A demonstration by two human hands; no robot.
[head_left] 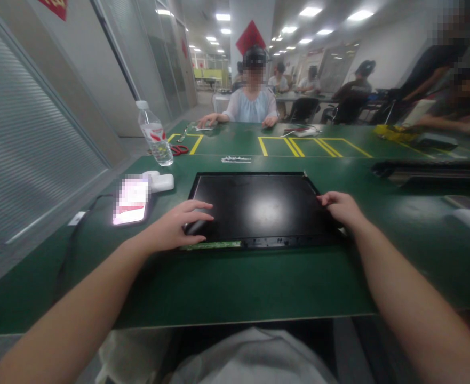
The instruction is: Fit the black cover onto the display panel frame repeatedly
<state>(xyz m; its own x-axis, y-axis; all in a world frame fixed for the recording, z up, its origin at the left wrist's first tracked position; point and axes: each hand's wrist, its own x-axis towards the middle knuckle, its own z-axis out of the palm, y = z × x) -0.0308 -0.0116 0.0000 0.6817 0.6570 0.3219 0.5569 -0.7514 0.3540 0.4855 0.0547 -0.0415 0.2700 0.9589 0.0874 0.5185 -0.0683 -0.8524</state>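
Note:
A black LCD screen panel (235, 208) lies flat on the green table in front of me, with a strip of green circuit board (214, 245) along its near edge. My left hand (186, 221) rests at the panel's left edge, fingers spread apart over the screen. At the right edge, my right hand (336, 205) has its fingers curled and closed on the panel's rim; part of that grip is hidden. Bright light reflects in the middle of the dark screen.
To the left are a lit phone (131, 200), a white case (160, 182), a water bottle (154, 136) and red-handled scissors (180, 150). Small white strips (236, 159) lie beyond the panel. Another dark panel (435, 173) is at right. A person (253, 104) sits opposite.

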